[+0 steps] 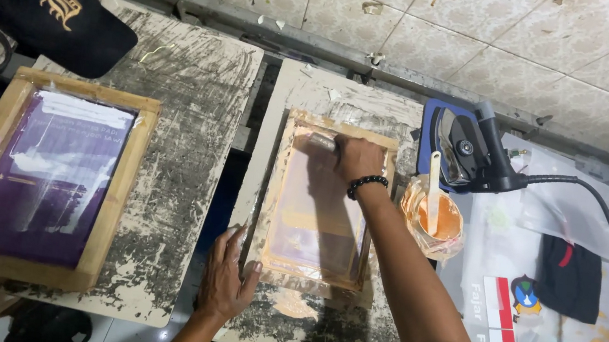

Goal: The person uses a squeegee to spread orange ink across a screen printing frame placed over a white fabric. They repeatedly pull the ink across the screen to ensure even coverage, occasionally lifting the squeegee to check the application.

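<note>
1. Centrally, a wooden printing frame [322, 201] lies flat on the ink-stained board [314, 331].
2. The left hand [226, 279], fingers spread and grasping nothing, presses the frame's near corner, likely to steady it.
3. The right hand [355, 160] is clenched around a squeegee [322, 141] at the far end.
4. Just beside it, a cup [434, 221] holds orange ink and a stick.
</note>
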